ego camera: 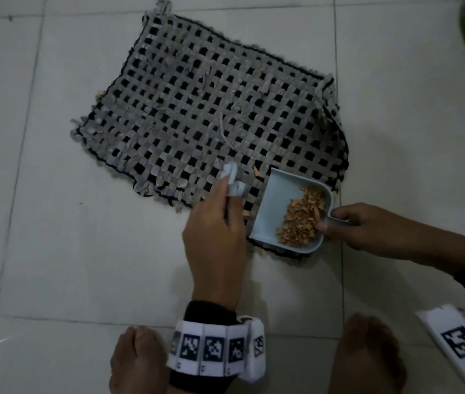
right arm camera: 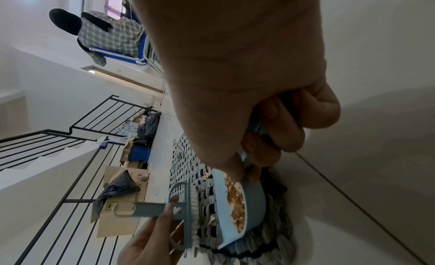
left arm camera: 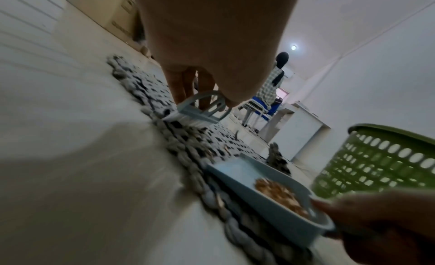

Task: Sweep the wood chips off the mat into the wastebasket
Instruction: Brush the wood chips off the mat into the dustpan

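Observation:
A grey-and-black woven mat (ego camera: pixel 197 109) lies on the tiled floor. At its near right corner sits a pale blue dustpan (ego camera: pixel 276 203) holding a heap of tan wood chips (ego camera: pixel 302 220). My right hand (ego camera: pixel 367 226) grips the dustpan's handle. My left hand (ego camera: pixel 214 223) holds a small pale blue brush (ego camera: pixel 232 177), bristles on the mat just left of the pan. The brush (right arm camera: pixel 186 215) and the dustpan (right arm camera: pixel 235 209) also show in the right wrist view. A few loose chips (ego camera: pixel 255 170) lie by the pan's mouth. The green wastebasket (left arm camera: pixel 381 163) stands beyond the mat's right side.
My bare feet (ego camera: pixel 137 362) stand on the tiles at the near edge. A white tagged device (ego camera: pixel 458 342) lies at the right. A stair railing (right arm camera: pixel 70 138), cardboard boxes and dark bags stand beyond the mat. A person sits on a blue chair (left arm camera: pixel 268 103) far off.

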